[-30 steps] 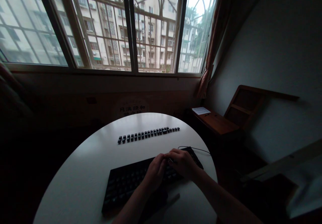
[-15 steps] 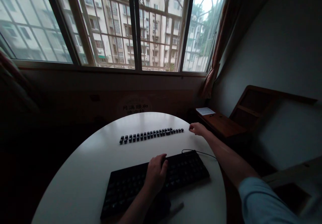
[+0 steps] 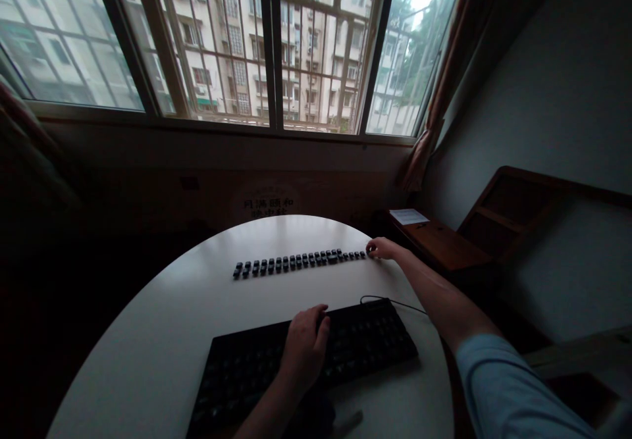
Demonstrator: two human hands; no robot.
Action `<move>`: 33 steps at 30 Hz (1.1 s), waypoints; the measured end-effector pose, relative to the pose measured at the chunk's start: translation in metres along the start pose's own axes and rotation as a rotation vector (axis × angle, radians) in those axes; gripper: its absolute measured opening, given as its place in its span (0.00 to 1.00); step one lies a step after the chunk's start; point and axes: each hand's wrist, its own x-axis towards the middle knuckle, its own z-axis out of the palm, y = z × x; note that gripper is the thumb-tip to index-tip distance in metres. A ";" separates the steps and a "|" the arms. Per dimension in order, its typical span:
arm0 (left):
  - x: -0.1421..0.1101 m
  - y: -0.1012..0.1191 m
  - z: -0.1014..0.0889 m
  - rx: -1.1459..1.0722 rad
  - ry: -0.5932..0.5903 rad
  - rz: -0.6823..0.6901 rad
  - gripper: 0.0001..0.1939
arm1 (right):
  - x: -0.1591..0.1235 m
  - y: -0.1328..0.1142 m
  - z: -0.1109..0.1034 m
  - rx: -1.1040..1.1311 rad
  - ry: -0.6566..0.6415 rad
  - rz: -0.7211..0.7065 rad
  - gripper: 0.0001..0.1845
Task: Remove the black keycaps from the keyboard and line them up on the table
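Note:
My left hand [image 3: 305, 343] rests on the middle of a black keyboard [image 3: 370, 337], near its far edge. Its thumb and forefinger are apart; the other fingers are partly hidden. Farther off, a double row of small dark keycaps [image 3: 292, 263] runs across the white round table [image 3: 162, 334], narrowing to single small ones at the right. At that right end my right hand [image 3: 382, 248] is closed in a pinch at the tabletop, beside the last keycap. A small dark piece, seemingly a keycap, shows between its fingertips.
A thin cable [image 3: 395, 302] leads from the keyboard over the table's right edge. Near my left forearm lies a dark, narrow object [image 3: 351, 422], too dim to name. Beyond the table, a wooden desk [image 3: 444, 241] carries a paper sheet [image 3: 409, 216]. A barred window [image 3: 276, 64] is ahead.
My right hand has moved slightly left and down, closer to the end of the keycap row. My left hand stays on the keyboard. The camera view has tilted a little.

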 end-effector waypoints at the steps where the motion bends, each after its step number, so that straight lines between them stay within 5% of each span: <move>1: 0.000 0.000 0.000 0.001 -0.002 0.003 0.20 | 0.000 0.001 0.001 0.003 0.000 -0.007 0.13; 25: -0.002 -0.001 -0.001 -0.019 -0.020 0.000 0.22 | 0.000 0.002 0.005 0.163 0.099 -0.068 0.12; 29: -0.001 0.000 -0.001 -0.024 -0.020 0.003 0.22 | -0.010 0.000 -0.002 0.315 0.212 -0.073 0.15; 33: 0.000 0.003 -0.003 -0.009 -0.023 0.009 0.21 | -0.035 -0.010 -0.009 0.510 0.474 -0.061 0.17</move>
